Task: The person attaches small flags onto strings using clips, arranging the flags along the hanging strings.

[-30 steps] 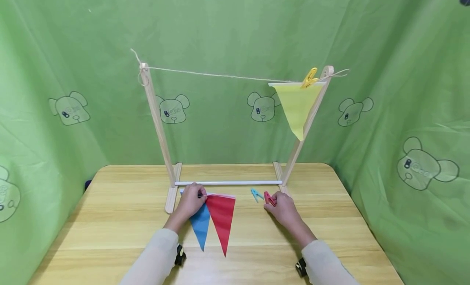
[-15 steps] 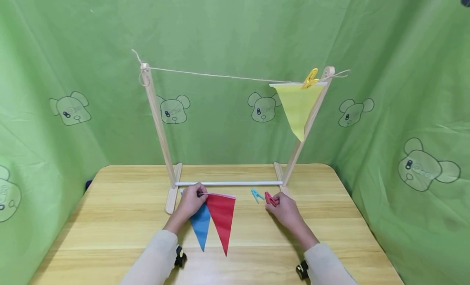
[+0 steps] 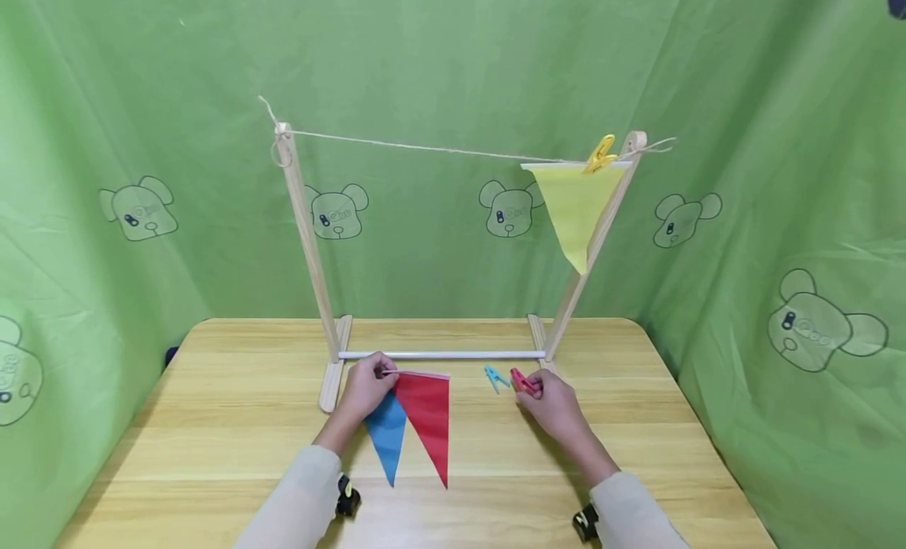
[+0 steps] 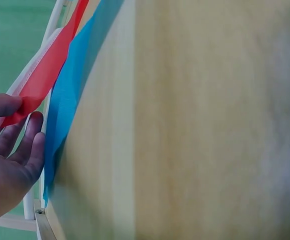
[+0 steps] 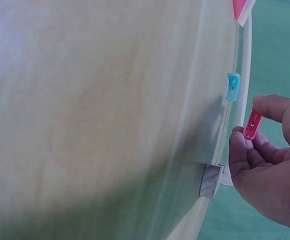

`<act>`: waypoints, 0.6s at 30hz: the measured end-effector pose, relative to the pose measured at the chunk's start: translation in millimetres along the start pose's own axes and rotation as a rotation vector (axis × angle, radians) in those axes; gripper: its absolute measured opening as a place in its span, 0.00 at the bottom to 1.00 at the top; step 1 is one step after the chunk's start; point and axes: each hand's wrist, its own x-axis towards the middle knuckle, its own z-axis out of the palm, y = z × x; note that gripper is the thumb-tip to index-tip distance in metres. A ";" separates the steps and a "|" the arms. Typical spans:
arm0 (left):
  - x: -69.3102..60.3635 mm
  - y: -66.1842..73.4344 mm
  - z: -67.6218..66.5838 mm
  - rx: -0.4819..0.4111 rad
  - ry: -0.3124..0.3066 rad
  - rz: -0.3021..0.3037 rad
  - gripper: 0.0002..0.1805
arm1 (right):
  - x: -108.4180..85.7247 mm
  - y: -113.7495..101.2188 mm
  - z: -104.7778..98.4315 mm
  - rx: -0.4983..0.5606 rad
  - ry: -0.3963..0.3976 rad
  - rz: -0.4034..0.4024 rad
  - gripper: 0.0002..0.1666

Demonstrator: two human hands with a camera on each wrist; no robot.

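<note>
The left hand (image 3: pixel 366 386) pinches the red pennant (image 3: pixel 429 415) by the left end of its white top edge. Under that hand, the blue pennant (image 3: pixel 386 435) lies partly covered by hand and red cloth; the left wrist view shows the red pennant (image 4: pixel 45 75) between thumb and fingers, the blue one (image 4: pixel 67 90) beside it. The right hand (image 3: pixel 555 403) pinches a red clothespin (image 3: pixel 522 381), seen also in the right wrist view as a clothespin (image 5: pixel 252 124) between thumb and fingertips. Just left of it a light blue clothespin (image 3: pixel 496 378) lies on the table.
A wooden frame with a left post (image 3: pixel 306 234) and right post (image 3: pixel 600 242) stands at the table's (image 3: pixel 453 517) back. From its string (image 3: pixel 425 148) hangs a yellow pennant (image 3: pixel 575 207), held by a yellow clothespin (image 3: pixel 600 154). A white rod (image 3: pixel 442 354) joins the posts low down.
The red pennant's tip has swung to the right, and its top edge has shifted slightly left with the left hand. The right hand has moved slightly right with the red clothespin.
</note>
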 end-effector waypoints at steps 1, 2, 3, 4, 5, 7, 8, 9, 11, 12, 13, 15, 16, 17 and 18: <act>0.2 -0.5 0.1 -0.012 0.004 -0.003 0.06 | -0.1 -0.6 -0.6 -0.001 0.004 -0.005 0.17; 0.4 -0.6 0.1 -0.025 0.009 -0.006 0.06 | -0.1 -1.0 -1.1 -0.003 0.009 -0.007 0.17; 0.5 -0.6 0.2 -0.039 0.013 -0.010 0.06 | -0.3 -1.9 -1.8 0.000 0.014 -0.012 0.17; 0.6 -0.4 0.2 -0.052 0.018 -0.014 0.05 | -0.6 -2.9 -2.7 0.005 0.020 -0.020 0.17; 1.0 -0.1 0.0 -0.063 0.022 -0.014 0.05 | -0.8 -3.9 -3.6 0.012 0.026 -0.031 0.17; 1.2 1.5 -0.6 -0.083 0.023 -0.017 0.04 | -1.0 -5.4 -5.5 0.031 0.034 -0.051 0.17; 1.3 2.4 -0.8 -0.087 0.023 -0.019 0.04 | -1.1 -6.2 -6.4 0.038 0.040 -0.058 0.17; 1.6 2.9 -0.8 -0.088 0.022 -0.019 0.03 | -1.5 -6.9 -7.5 0.047 0.042 -0.066 0.17; 1.7 4.2 -1.1 -0.081 0.019 -0.016 0.03 | -2.0 -7.2 -8.7 0.058 0.045 -0.079 0.17; 1.5 5.2 -1.2 -0.083 0.018 -0.020 0.03 | -1.9 -7.5 -9.4 0.059 0.049 -0.084 0.17; 1.4 6.2 -1.3 -0.083 0.019 -0.017 0.03 | -1.8 -8.0 -10.1 0.062 0.054 -0.088 0.17; 1.1 7.9 -1.6 -0.085 0.023 -0.007 0.03 | -1.8 -9.4 -11.4 0.073 0.055 -0.088 0.18; 0.7 9.0 -1.8 -0.087 0.025 -0.004 0.03 | -1.5 -10.0 -12.1 0.079 0.056 -0.086 0.19; 0.4 10.0 -2.1 -0.094 0.027 -0.002 0.03 | -1.3 -10.9 -12.8 0.083 0.058 -0.083 0.19; 0.0 10.9 -2.2 -0.102 0.030 -0.004 0.03 | -1.0 -11.3 -13.6 0.089 0.059 -0.080 0.19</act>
